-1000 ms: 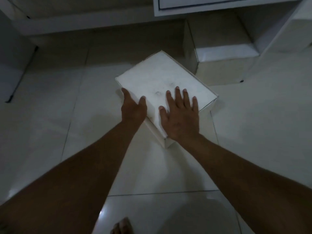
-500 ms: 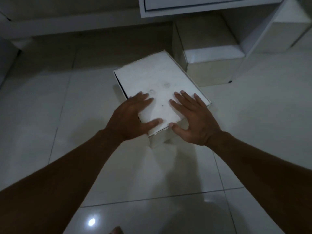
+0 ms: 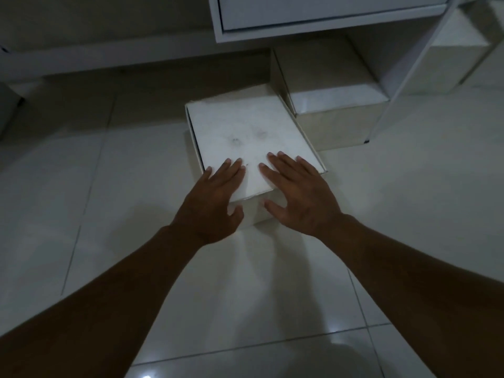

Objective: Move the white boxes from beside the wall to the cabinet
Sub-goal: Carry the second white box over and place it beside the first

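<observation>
A white box (image 3: 245,132) with a smudged lid lies on the tiled floor in front of the white cabinet (image 3: 313,25). Its far right corner sits against a second white box (image 3: 335,102), which rests under the cabinet. My left hand (image 3: 215,203) and my right hand (image 3: 297,197) both sit on the box's near end. Their fingers lie flat on the lid and their thumbs press the near face. The box's near corners are hidden under my hands.
A third white box (image 3: 458,64) stands further right, beyond the cabinet's slanted side panel (image 3: 403,77). The wall's base (image 3: 109,58) runs along the back left. Glossy floor tiles (image 3: 122,186) spread around the box.
The box has turned squarer to the cabinet and slid up beside the second box. My hands moved from its side and middle to its near end.
</observation>
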`<action>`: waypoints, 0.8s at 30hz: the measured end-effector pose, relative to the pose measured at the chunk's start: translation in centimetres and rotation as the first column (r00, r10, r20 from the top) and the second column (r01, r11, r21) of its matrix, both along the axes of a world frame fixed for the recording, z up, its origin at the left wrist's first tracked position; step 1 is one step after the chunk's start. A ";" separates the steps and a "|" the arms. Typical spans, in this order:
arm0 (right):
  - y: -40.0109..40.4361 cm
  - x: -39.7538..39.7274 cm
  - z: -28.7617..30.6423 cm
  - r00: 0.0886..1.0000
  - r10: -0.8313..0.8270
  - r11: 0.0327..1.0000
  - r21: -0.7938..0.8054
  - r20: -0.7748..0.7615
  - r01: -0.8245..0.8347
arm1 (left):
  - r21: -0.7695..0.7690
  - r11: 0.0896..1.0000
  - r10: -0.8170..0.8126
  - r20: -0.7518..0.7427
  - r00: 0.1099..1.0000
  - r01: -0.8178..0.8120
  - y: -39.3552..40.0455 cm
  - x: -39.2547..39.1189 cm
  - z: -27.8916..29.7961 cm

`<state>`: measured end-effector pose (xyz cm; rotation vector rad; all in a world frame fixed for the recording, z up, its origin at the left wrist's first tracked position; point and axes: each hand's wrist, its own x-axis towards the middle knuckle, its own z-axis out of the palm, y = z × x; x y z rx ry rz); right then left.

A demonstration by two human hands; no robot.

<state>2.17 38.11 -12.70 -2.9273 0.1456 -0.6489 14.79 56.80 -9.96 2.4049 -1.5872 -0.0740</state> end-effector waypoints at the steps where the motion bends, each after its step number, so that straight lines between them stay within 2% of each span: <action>1: -0.3 0.1 -0.1 0.999 0.001 1.000 0.006 0.038 -0.001 | -0.010 1.000 -0.008 0.004 1.000 0.008 -0.2 0.3 -0.1; 6: -2.6 1.5 -0.6 0.979 -0.079 0.997 0.029 0.189 0.075 | -0.021 1.000 0.013 0.059 0.998 -0.011 -1.6 2.9 0.1; 9: -3.3 3.6 -0.8 0.969 -0.122 0.992 0.055 0.214 0.113 | -0.013 0.998 0.065 0.134 0.989 -0.064 -3.1 4.3 0.1; 12: -3.6 5.1 -0.4 0.966 -0.211 0.977 0.057 0.147 0.205 | 0.048 0.985 0.163 0.082 0.983 -0.167 -5.6 5.0 0.1; 14: -4.3 5.6 0.0 0.951 -0.294 0.956 0.020 0.097 0.293 | 0.060 0.975 0.206 0.101 0.973 -0.213 -7.3 5.9 -0.4; 18: -6.4 6.9 0.7 0.894 -0.448 0.894 -0.017 -0.032 0.448 | -0.013 0.964 0.262 0.166 0.951 -0.264 -9.1 8.0 -1.6; 24: -10.3 9.8 2.2 0.805 -0.529 0.843 -0.059 -0.269 0.535 | -0.067 0.958 0.288 0.197 0.937 -0.280 -10.9 10.8 -2.1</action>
